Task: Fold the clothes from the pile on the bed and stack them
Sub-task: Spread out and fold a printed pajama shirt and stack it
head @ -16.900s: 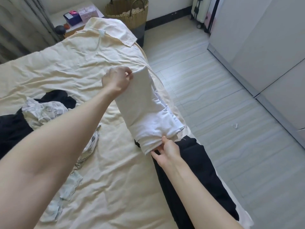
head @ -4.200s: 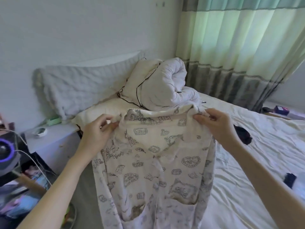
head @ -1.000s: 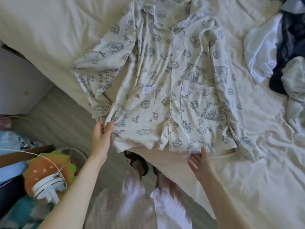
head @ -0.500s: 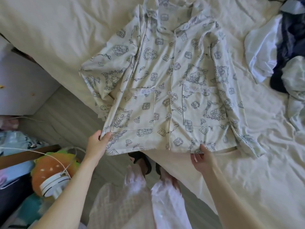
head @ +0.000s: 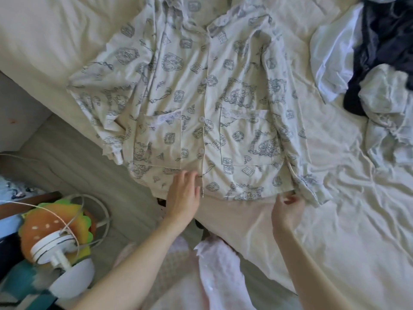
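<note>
Bright, soft daylight, perhaps from the right; wide-angle edges blur.

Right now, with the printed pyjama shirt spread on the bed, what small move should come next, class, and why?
Probably fold the sleeve that hangs over the bed edge in across the pyjama shirt. The shirt lies front up, the left hand flat on its hem, the right hand at the hem corner.
</note>
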### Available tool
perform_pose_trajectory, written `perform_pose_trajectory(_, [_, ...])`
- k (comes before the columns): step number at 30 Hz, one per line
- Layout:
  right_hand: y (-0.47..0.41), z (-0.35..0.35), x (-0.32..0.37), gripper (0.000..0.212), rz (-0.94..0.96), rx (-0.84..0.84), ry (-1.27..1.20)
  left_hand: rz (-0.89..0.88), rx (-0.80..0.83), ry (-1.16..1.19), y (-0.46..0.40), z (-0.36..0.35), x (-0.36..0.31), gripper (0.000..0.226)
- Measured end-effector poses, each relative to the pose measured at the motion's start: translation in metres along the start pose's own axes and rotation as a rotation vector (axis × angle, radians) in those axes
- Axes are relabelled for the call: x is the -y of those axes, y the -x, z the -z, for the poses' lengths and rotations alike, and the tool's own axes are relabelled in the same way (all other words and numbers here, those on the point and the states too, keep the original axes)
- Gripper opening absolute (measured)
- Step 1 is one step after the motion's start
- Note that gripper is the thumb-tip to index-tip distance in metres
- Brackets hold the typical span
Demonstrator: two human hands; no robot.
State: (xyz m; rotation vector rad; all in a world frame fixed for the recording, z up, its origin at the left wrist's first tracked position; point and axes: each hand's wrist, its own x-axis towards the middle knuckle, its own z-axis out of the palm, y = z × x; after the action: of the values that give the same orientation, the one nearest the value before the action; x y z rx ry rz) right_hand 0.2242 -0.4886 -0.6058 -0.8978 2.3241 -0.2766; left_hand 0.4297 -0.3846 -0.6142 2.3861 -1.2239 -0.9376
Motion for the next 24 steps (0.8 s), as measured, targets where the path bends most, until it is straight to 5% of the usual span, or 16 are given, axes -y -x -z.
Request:
perform_pose_trajectory(4, [-0.041, 0.032, 0.017, 0.035, 0.395, -0.175, 0.319, -0.244, 0.124, -0.2, -0.015, -0.029, -0.036, 0.059])
perform_pose_trajectory(9, [-0.113, 0.05, 0.036, 0.066, 0.36, 0.2, 0.63, -0.172, 0.414, -0.423, -0.03, -0.047, -0.039, 0.063])
perform_pose_trajectory(11, [-0.134, 0.049, 0.043, 0.052, 0.221, 0.357, 0.541, -0.132, 0.497, -0.457, -0.041, -0.048, -0.041, 0.062])
perform_pose_trajectory(13, [-0.143, 0.051, 0.05, 0.012, 0.147, 0.443, 0.363, -0.082, 0.561, -0.482, -0.051, -0.048, -0.043, 0.061])
perform_pose_trajectory(19, [-0.177, 0.104, 0.093, 0.009, -0.056, 0.182, -0.385, 0.001, 0.744, -0.539, -0.074, -0.036, -0.067, 0.053])
perform_pose_trajectory(24, [-0.134, 0.113, 0.123, 0.012, 0.399, 0.113, -0.276, 0.31, 0.454, 0.152, -0.086, -0.009, -0.097, 0.037])
